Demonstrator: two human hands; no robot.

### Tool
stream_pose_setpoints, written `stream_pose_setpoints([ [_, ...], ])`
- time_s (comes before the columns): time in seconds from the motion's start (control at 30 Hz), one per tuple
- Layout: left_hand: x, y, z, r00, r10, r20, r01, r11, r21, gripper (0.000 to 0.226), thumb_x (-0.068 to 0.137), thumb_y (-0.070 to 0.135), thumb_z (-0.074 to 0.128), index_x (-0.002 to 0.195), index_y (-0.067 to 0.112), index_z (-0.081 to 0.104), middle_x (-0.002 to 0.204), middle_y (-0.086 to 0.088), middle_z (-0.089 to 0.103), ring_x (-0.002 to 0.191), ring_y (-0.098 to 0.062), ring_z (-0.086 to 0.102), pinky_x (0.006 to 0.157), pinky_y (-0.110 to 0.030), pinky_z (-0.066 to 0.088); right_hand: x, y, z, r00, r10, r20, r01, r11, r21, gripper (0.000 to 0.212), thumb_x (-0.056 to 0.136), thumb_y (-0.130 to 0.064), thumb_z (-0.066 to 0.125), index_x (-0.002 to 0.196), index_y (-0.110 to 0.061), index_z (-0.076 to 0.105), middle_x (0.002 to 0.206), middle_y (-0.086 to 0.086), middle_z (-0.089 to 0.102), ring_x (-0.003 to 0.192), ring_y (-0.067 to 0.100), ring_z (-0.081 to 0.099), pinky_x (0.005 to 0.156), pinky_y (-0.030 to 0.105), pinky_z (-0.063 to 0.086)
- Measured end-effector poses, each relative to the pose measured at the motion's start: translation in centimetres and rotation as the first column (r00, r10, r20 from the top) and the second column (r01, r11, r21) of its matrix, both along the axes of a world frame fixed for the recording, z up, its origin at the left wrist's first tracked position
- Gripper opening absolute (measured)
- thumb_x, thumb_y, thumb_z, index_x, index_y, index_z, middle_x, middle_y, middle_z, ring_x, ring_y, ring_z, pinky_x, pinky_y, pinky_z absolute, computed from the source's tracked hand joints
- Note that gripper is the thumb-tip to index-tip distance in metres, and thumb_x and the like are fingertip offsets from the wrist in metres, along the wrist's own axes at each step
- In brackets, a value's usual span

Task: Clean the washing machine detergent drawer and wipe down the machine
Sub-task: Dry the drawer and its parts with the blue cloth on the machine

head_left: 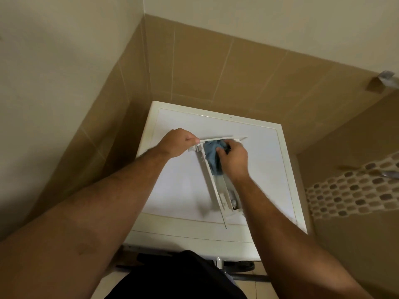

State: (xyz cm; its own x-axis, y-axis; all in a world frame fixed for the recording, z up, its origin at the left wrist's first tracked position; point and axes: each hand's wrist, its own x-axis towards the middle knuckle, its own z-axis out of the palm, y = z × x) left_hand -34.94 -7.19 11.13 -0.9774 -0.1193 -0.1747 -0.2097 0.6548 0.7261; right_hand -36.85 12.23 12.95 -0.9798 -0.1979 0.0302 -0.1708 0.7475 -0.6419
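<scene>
The white detergent drawer (223, 198) lies out of the machine on the flat white top of the washing machine (179, 184), its front panel at the far end. My left hand (180, 142) grips the left end of that front panel, fingers curled round its edge. My right hand (234, 159) holds a blue cloth (211, 158) and presses it into the far compartment of the drawer. Part of the cloth is hidden under my fingers. The near end of the drawer shows small white fittings.
The machine stands in a corner of brown tiled walls (216, 67). A mosaic tile strip (354, 188) runs along the right wall, with metal fittings (386, 77) above it. My dark clothing (183, 277) is against the machine's front edge.
</scene>
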Motion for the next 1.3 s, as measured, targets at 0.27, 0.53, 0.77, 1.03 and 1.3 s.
stream_pose_setpoints([
  [0.27,0.1,0.3,-0.6,1.000,0.030,0.009,-0.030,0.999,-0.043,0.037,0.095,0.044,0.054,0.113,0.016,0.071,0.109,-0.007,0.071,0.095,-0.023,0.062,0.088,-0.036,0.052,0.8,1.2,-2.1,0.930,0.354,-0.098,-0.302,0.889,0.343,0.018,0.084,-0.009,0.063,0.097,-0.009,0.075,0.091,0.015,0.065,0.081,0.034,0.061,0.064,0.027,0.042],
  [0.53,0.0,0.5,-0.3,0.999,0.042,0.000,-0.041,0.994,-0.106,0.038,0.095,0.046,0.053,0.114,0.019,0.070,0.112,-0.003,0.071,0.098,-0.022,0.062,0.085,-0.033,0.050,1.9,-0.9,-1.7,0.962,0.270,-0.038,-0.249,0.926,0.285,0.018,0.086,-0.013,0.062,0.098,-0.015,0.075,0.093,0.010,0.064,0.080,0.027,0.060,0.065,0.022,0.035],
  [0.77,0.1,0.9,-0.3,0.999,0.043,-0.014,-0.044,0.993,-0.105,0.037,0.096,0.045,0.052,0.115,0.018,0.070,0.112,-0.004,0.070,0.097,-0.023,0.062,0.086,-0.033,0.050,-0.2,0.7,2.2,0.912,0.263,0.314,-0.393,0.780,0.487,0.022,0.079,-0.012,0.064,0.098,-0.017,0.073,0.087,0.006,0.067,0.081,0.025,0.061,0.068,0.027,0.045],
  [1.03,0.1,1.2,0.4,1.000,0.016,-0.005,-0.016,0.979,-0.202,0.038,0.098,0.043,0.048,0.118,0.018,0.067,0.116,-0.004,0.069,0.102,-0.024,0.061,0.088,-0.035,0.050,1.8,0.2,-1.3,0.946,0.235,0.225,-0.325,0.674,0.663,0.035,0.094,-0.023,0.050,0.128,-0.021,0.059,0.127,0.010,0.046,0.108,0.030,0.054,0.085,0.036,0.048],
  [1.3,0.0,1.0,0.3,1.000,-0.002,0.007,0.003,0.979,-0.203,0.035,0.098,0.043,0.048,0.111,0.019,0.070,0.110,-0.002,0.070,0.097,-0.022,0.061,0.090,-0.040,0.051,1.4,1.0,-1.1,0.957,0.281,-0.068,-0.222,0.866,0.449,0.015,0.091,-0.010,0.053,0.101,-0.007,0.064,0.092,0.010,0.061,0.078,0.033,0.060,0.059,0.029,0.038],
])
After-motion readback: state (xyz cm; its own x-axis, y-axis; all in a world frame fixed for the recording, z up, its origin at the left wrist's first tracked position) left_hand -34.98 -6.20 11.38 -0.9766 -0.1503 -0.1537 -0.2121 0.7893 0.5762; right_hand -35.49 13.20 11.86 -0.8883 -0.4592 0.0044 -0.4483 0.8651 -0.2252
